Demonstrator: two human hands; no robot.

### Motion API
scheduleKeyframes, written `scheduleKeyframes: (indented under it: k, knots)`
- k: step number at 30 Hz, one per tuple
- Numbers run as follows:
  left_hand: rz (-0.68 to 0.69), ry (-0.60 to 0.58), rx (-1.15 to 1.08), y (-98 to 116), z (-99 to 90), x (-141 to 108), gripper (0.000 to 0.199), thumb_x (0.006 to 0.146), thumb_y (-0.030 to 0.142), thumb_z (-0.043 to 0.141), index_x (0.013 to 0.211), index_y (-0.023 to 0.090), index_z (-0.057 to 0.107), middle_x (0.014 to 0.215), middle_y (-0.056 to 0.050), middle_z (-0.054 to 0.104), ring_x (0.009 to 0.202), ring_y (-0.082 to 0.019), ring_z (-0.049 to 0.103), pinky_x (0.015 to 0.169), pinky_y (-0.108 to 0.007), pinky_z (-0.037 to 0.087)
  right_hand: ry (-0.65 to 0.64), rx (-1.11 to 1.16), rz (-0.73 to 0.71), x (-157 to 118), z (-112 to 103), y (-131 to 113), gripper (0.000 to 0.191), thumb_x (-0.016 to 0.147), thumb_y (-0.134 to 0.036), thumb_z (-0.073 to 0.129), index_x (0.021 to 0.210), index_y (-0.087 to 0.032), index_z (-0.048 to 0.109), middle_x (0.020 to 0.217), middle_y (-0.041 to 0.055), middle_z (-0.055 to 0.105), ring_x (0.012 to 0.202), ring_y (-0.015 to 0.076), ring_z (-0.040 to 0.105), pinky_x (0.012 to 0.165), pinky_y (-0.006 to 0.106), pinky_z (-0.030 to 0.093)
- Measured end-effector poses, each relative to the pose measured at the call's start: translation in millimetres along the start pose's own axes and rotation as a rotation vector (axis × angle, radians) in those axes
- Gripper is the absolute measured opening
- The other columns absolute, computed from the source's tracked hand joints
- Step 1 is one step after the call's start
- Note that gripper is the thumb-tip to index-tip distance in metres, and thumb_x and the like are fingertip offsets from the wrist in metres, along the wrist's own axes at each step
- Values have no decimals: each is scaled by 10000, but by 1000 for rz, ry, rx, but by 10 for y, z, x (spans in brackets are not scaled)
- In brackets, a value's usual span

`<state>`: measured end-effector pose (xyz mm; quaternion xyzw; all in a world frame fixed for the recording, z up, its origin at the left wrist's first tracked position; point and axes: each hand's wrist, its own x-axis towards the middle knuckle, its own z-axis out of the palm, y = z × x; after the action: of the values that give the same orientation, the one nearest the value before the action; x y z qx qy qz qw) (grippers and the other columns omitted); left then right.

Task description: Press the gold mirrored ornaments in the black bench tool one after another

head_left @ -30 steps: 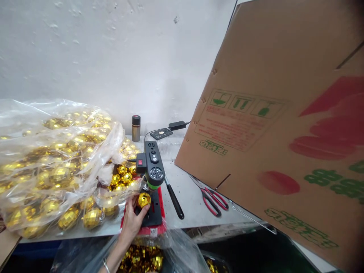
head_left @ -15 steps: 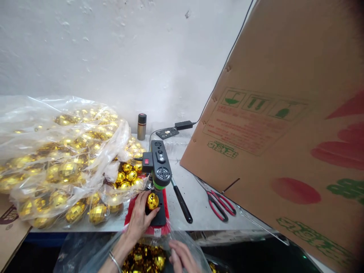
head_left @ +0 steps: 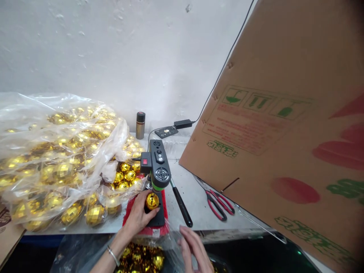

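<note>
My left hand [head_left: 138, 215] is closed around a gold mirrored ball [head_left: 152, 201], thumb on the near side. The ball rests on the black base [head_left: 160, 217] of a small press-like machine [head_left: 159, 163], just below its head. A black-gripped lever [head_left: 182, 206] slants out from the machine's right side. My right hand [head_left: 196, 248] is low in the view with its fingers apart and nothing seen in them. It is beside a clear plastic bag [head_left: 173, 242] with gold balls [head_left: 142, 258] in it, below the table edge.
A large clear bag of gold balls [head_left: 61, 172] covers the left side. Red-handled scissors [head_left: 218, 204] lie at right, beside a big cardboard box [head_left: 256, 151]. Behind the machine are a bottle [head_left: 140, 126], a phone-like slab [head_left: 166, 132] and a black power adapter [head_left: 183, 124].
My right hand has moved rightward and slightly up, away from the bag of balls. My left hand keeps the ball in place on the base. The view has shifted slightly.
</note>
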<state>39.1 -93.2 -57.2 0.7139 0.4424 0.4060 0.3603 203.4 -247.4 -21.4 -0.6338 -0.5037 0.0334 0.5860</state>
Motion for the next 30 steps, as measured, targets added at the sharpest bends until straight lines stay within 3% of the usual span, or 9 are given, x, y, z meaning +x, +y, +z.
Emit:
scheduleKeyframes:
  k: [3,7,10,12,14,16,23,30]
  knots:
    - [-20,-23,8,17,9,31,533,810,371,776,1306,213,662,1300,-163,749,1236,-385,700,1100,-592,543,46,-10,-125,352,-31,-160,302,1045,-276,630,1316,-200,742,1255,160,769,956,222,790,750,293,666]
    - [-28,-24,-17,23,-2,21,535,810,386,779,1306,219,674,1312,-165,750,1245,-388,691,1096,-587,539,31,33,-477,938,29,-519,560,1013,-243,678,1555,-223,541,1365,183,703,972,217,757,733,327,655]
    - [-31,-19,-45,12,14,10,552,810,405,784,1319,220,673,1330,-171,743,1266,-396,681,1108,-598,530,-19,57,-628,1257,151,-756,382,1036,-277,638,1414,-214,634,1201,144,765,1048,238,758,796,350,648]
    - [-38,-8,-44,1,39,7,563,800,404,786,1317,214,672,1317,-178,745,1255,-406,682,1103,-613,528,-75,89,-636,1357,244,-820,170,1055,-209,556,1134,-216,706,970,80,774,905,197,765,745,310,619]
    - [-43,0,-38,-6,64,5,569,792,393,783,1316,202,671,1304,-189,744,1229,-413,687,1084,-622,533,-94,124,-624,1365,334,-799,261,1061,-142,461,884,-227,633,770,20,693,703,146,698,636,265,552]
    - [-44,-5,-35,-1,80,1,568,794,377,776,1321,194,668,1296,-191,741,1211,-412,688,1070,-620,537,-86,124,-630,1308,413,-722,327,1062,-123,396,790,-240,535,703,-5,615,606,125,605,571,252,486]
    - [-60,-42,-12,45,75,-11,560,793,298,749,1335,195,651,1266,-166,728,1193,-385,674,1065,-600,534,56,204,-599,1067,618,-473,313,1025,-79,374,790,-241,505,745,-14,583,606,130,548,609,284,467]
    - [-75,-72,-2,68,68,-12,531,805,292,737,1320,199,647,1268,-162,726,1194,-374,665,1064,-581,530,55,252,-494,954,689,-386,291,1037,-102,392,804,-238,500,766,-13,563,651,139,540,637,299,452]
